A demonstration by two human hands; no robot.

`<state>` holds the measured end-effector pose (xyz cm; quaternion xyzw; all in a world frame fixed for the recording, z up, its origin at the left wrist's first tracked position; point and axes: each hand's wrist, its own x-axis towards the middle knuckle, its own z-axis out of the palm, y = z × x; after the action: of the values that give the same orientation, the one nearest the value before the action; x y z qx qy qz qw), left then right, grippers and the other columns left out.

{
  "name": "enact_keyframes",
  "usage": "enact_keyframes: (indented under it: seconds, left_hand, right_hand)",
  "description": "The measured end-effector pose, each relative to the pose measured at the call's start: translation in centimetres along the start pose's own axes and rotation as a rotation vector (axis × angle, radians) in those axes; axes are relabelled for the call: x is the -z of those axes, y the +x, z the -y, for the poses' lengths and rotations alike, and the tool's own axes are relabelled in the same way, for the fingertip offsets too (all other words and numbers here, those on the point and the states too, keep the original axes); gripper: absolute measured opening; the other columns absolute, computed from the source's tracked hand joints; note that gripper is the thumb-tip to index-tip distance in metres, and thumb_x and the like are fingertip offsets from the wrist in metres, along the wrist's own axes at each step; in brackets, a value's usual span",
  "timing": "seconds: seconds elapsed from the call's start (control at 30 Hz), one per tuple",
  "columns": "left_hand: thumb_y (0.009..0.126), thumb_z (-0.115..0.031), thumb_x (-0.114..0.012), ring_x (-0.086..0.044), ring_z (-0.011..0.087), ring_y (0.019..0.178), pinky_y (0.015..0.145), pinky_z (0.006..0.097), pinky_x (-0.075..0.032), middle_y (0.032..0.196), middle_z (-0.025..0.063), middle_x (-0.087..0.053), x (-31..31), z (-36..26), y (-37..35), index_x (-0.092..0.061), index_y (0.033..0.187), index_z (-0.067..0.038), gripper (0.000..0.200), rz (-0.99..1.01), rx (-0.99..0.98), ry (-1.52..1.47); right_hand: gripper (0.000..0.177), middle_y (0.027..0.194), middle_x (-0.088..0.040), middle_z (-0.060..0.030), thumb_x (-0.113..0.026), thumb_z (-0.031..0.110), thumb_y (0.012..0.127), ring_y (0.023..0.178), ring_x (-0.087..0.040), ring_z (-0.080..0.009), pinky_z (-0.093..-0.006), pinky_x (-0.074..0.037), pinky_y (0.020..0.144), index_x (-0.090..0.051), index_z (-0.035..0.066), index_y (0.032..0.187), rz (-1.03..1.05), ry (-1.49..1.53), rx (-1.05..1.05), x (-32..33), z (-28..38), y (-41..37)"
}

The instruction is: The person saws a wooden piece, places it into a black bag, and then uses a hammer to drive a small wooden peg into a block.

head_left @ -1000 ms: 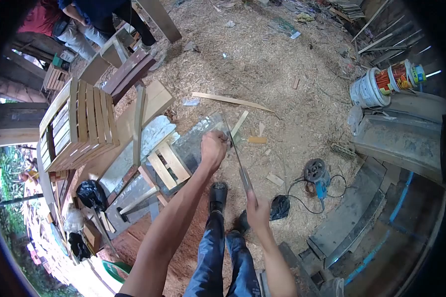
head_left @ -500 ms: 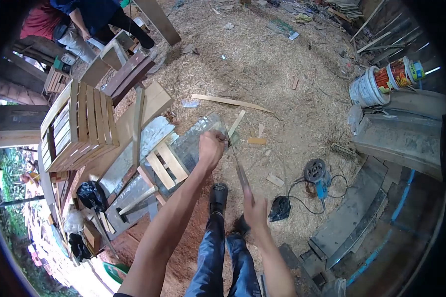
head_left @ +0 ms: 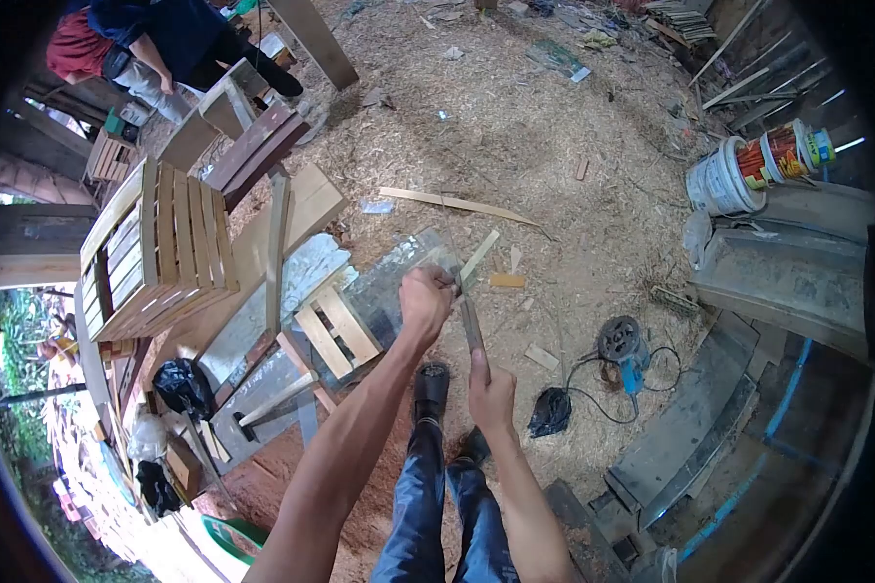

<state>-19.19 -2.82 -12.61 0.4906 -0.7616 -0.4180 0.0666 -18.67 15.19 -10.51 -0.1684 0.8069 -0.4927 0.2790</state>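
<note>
Left hand (head_left: 426, 296) and right hand (head_left: 491, 394) gripping narrow strip (head_left: 471, 325), sawdust floor (head_left: 515, 146)

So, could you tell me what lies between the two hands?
A thin strip, gripped by the left hand and the right hand, spans the gap in the head view.

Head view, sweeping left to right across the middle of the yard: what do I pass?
Slatted crate → small slat panel → left hand → right hand, both gripping one thin strip → black bag → power tool → white bucket.
</note>
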Motion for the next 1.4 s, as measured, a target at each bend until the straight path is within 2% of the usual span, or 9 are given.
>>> enact_keyframes:
  seconds: [0.3, 0.37, 0.53, 0.83, 1.03, 1.1, 1.2, 1.27, 1.4]
  left_hand:
    - [0.068, -0.007, -0.074, -0.068, 0.0271, 0.072, 0.068, 0.0358, -0.053, 0.075, 0.0173, -0.068, 0.6, 0.1, 1.0, -0.071, 0.083, 0.0, 0.016, 0.143, 0.022, 0.031]
    - [0.069, -0.007, -0.075, -0.064, 0.02, 0.065, 0.062, 0.0331, -0.05, 0.071, 0.0158, -0.067, 0.6, 0.3, 1.0, -0.07, 0.083, 0.001, 0.017, 0.105, -0.077, 0.001]
    - [0.069, -0.006, -0.076, -0.062, 0.0177, 0.063, 0.06, 0.0319, -0.049, 0.07, 0.015, -0.066, 0.0, 0.9, 1.1, -0.069, 0.081, 0.003, 0.017, 0.086, -0.063, -0.033]
    - [0.068, -0.007, -0.076, -0.062, 0.0165, 0.062, 0.059, 0.031, -0.049, 0.069, 0.0134, -0.067, 0.2, 0.3, 1.0, -0.07, 0.083, 0.002, 0.018, 0.076, -0.03, -0.001]
    - [0.071, -0.005, -0.071, -0.062, 0.0163, 0.063, 0.059, 0.0312, -0.049, 0.071, 0.0127, -0.068, 0.9, -0.3, 0.8, -0.07, 0.084, 0.004, 0.015, 0.089, -0.032, -0.016]
    - [0.072, -0.004, -0.07, -0.062, 0.0164, 0.064, 0.059, 0.0311, -0.049, 0.071, 0.0127, -0.068, 0.3, 0.1, 0.6, -0.069, 0.084, 0.004, 0.015, 0.131, -0.009, -0.034]
    - [0.072, -0.004, -0.069, -0.06, 0.0149, 0.064, 0.058, 0.0305, -0.048, 0.07, 0.0126, -0.066, 0.2, 1.0, 1.0, -0.069, 0.084, 0.005, 0.015, 0.118, -0.121, -0.043]
    - [0.072, -0.004, -0.069, -0.061, 0.0152, 0.065, 0.059, 0.0306, -0.049, 0.07, 0.0131, -0.067, 0.7, 0.1, 0.7, -0.069, 0.085, 0.005, 0.015, 0.119, -0.067, -0.056]
    - [0.071, -0.003, -0.07, -0.062, 0.0153, 0.067, 0.06, 0.0305, -0.05, 0.071, 0.0143, -0.067, 0.0, 0.7, 0.8, -0.07, 0.085, 0.004, 0.016, 0.093, 0.008, -0.111]
  right_hand:
    - [0.048, 0.049, -0.047, -0.0214, -0.05, 0.027, 0.096, 0.044, -0.055, -0.0338, -0.0421, -0.037, 0.046, -0.056, -0.004, 0.06, 0.001, -0.104, -0.075, 1.9, -0.8, -6.0]
    - [0.047, 0.049, -0.047, -0.0209, -0.05, 0.027, 0.096, 0.044, -0.054, -0.033, -0.0415, -0.037, 0.045, -0.056, -0.004, 0.061, 0.012, -0.082, -0.055, 2.4, -0.7, -5.6]
    - [0.045, 0.05, -0.046, -0.0203, -0.049, 0.028, 0.096, 0.044, -0.052, -0.032, -0.0398, -0.037, 0.047, -0.058, -0.004, 0.066, 0.032, 0.022, -0.169, 4.9, 0.0, -7.9]
    - [0.046, 0.055, -0.048, -0.0253, -0.048, 0.031, 0.096, 0.051, -0.056, -0.0395, -0.0436, -0.04, 0.049, -0.061, -0.006, 0.072, 0.01, -0.079, -0.035, 1.0, 0.8, 0.4]
    - [0.044, 0.056, -0.051, -0.0238, -0.049, 0.031, 0.095, 0.054, -0.058, -0.0391, -0.0433, -0.041, 0.05, -0.062, -0.005, 0.074, 0.085, -0.07, -0.145, 4.7, -0.3, -7.7]
    - [0.044, 0.056, -0.05, -0.0239, -0.049, 0.03, 0.095, 0.054, -0.058, -0.0391, -0.0435, -0.04, 0.051, -0.061, -0.005, 0.072, 0.007, -0.011, -0.142, 4.6, -1.1, -8.3]
    - [0.049, 0.055, -0.048, -0.0241, -0.048, 0.033, 0.096, 0.052, -0.056, -0.0396, -0.0443, -0.039, 0.051, -0.059, -0.006, 0.069, 0.007, -0.079, -0.031, 2.0, 0.4, -1.6]
    - [0.051, 0.054, -0.049, -0.0245, -0.048, 0.036, 0.096, 0.051, -0.055, -0.0384, -0.0445, -0.039, 0.051, -0.059, -0.006, 0.069, 0.006, -0.094, -0.042, 0.4, 1.3, 2.1]
    - [0.052, 0.052, -0.051, -0.0211, -0.048, 0.035, 0.096, 0.048, -0.056, -0.0311, -0.0433, -0.04, 0.051, -0.06, -0.006, 0.067, 0.015, -0.005, -0.128, 1.7, 0.1, -1.7]
